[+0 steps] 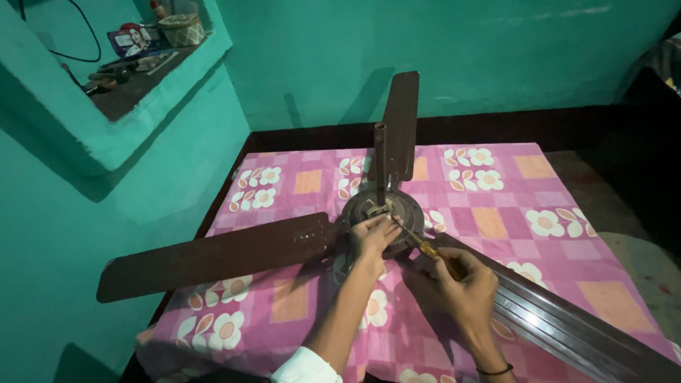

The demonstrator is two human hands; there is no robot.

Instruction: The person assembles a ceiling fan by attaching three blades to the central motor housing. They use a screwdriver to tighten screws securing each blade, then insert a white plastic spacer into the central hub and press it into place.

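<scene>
Nearest, right hand [460,284]: lower centre-right of frame, fingers closed round the yellow handle of a screwdriver [415,239].
Screwdriver: shaft slants up-left, tip at the fan hub.
Left hand [372,236]: centre, fingers curled against the hub's near rim, steadying the screwdriver tip.
Ceiling fan [386,209]: brown, mid-frame, lying on the surface, rod upright.
Blades: three, spreading left, up and lower right.
Surface: pink flowered cloth [496,206].
Far: teal wall [461,57]; cluttered niche [135,64] upper left.
</scene>
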